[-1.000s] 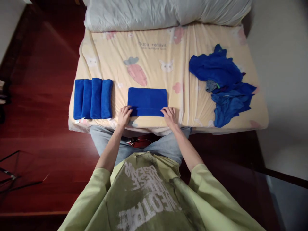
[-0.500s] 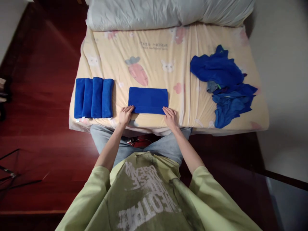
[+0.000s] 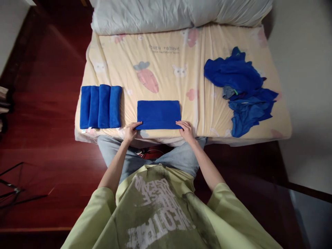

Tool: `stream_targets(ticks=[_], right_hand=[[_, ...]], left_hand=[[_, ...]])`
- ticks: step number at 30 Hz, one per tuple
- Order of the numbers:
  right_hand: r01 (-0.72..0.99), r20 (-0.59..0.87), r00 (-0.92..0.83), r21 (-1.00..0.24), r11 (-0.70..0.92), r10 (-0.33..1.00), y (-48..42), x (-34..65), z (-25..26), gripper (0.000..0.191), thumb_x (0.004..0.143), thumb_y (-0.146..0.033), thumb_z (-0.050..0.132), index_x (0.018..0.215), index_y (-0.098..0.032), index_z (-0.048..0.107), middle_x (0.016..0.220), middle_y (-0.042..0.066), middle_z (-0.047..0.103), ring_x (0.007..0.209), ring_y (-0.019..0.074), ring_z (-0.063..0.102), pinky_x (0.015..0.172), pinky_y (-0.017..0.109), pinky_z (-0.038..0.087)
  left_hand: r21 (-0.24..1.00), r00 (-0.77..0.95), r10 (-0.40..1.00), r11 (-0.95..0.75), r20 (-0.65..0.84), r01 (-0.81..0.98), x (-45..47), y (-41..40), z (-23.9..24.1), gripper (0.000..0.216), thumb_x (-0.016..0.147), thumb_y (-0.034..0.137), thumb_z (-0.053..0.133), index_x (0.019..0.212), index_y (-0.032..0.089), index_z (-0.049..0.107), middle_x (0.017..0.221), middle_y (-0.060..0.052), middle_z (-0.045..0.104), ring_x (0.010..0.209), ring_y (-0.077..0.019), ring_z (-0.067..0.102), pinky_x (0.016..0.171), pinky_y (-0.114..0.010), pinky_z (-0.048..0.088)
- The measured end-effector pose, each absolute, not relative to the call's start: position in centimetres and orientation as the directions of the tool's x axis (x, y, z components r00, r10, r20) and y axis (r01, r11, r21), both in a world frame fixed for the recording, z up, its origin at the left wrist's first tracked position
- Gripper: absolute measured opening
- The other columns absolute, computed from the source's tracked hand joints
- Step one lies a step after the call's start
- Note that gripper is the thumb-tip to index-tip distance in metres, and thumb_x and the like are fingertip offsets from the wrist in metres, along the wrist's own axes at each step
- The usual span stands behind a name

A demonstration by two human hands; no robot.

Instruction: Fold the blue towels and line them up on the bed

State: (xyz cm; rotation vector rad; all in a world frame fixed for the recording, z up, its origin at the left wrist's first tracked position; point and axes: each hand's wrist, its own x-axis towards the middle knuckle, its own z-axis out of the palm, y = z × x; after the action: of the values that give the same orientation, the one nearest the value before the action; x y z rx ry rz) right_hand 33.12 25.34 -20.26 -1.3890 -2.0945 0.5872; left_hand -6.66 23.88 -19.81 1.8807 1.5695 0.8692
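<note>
A blue towel [image 3: 158, 113], folded into a flat rectangle, lies on the bed in front of me. My left hand [image 3: 131, 131] pinches its near left corner, thumb and fingers closed on the edge. At the near right corner, my right hand [image 3: 186, 130] grips the cloth with its fingers on top; the thumb is hard to see. Left of my left hand, several rolled blue towels [image 3: 100, 107] rest side by side, with white tags at their near ends.
The bed [image 3: 166, 83] has a yellow printed sheet. Crumpled blue cloths [image 3: 236, 76] lie in a heap on its right side. A pale rolled quilt [image 3: 155, 15] spans the back. Black stand legs [image 3: 16, 189] are on the red floor at left.
The folded towel has slid a little nearer to me, with both hands drawing back at its near corners. The rolled towels and the heap stay put.
</note>
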Motion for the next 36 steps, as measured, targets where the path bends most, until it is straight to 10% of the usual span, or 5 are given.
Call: stream_targets(ticks=[14, 23, 36], right_hand=[[0.503, 0.037, 0.015, -0.864, 0.024, 0.999, 29.3, 32.6, -21.1, 0.036, 0.095, -0.053, 0.055, 0.106, -0.021, 0.067, 0.097, 0.009, 0.072, 0.09, 0.025, 0.067, 0.089, 0.041, 0.056], [0.61, -0.021, 0.07, -0.79, -0.059, 0.997, 31.8, 32.3, -20.6, 0.052, 0.092, -0.074, 0.047, 0.079, -0.024, 0.053, 0.067, 0.002, 0.057, 0.061, 0.0182, 0.05, 0.06, 0.03, 0.038], [0.646, -0.132, 0.078, -0.749, -0.151, 0.988, 33.4, 32.5, -20.1, 0.054, 0.087, -0.07, 0.056, 0.062, -0.024, 0.044, 0.056, -0.003, 0.045, 0.054, 0.0131, 0.039, 0.056, 0.029, 0.025]], left_hand=[[0.724, -0.051, 0.999, 0.027, 0.012, 0.69, -6.4, 27.7, -19.3, 0.035, 0.099, 0.05, 0.048, 0.097, 0.019, 0.064, 0.069, -0.002, 0.06, 0.066, -0.0197, 0.058, 0.064, -0.028, 0.041], [0.644, -0.135, 0.991, 0.118, -0.022, 0.756, -5.6, 28.9, -19.0, 0.03, 0.1, 0.046, 0.047, 0.085, 0.022, 0.058, 0.07, -0.005, 0.059, 0.073, -0.0245, 0.061, 0.07, -0.031, 0.042], [0.675, -0.275, 0.955, 0.273, -0.108, 0.685, -4.8, 28.8, -17.4, 0.025, 0.09, 0.04, 0.059, 0.093, 0.018, 0.069, 0.085, -0.007, 0.074, 0.083, -0.0235, 0.068, 0.075, -0.029, 0.048]])
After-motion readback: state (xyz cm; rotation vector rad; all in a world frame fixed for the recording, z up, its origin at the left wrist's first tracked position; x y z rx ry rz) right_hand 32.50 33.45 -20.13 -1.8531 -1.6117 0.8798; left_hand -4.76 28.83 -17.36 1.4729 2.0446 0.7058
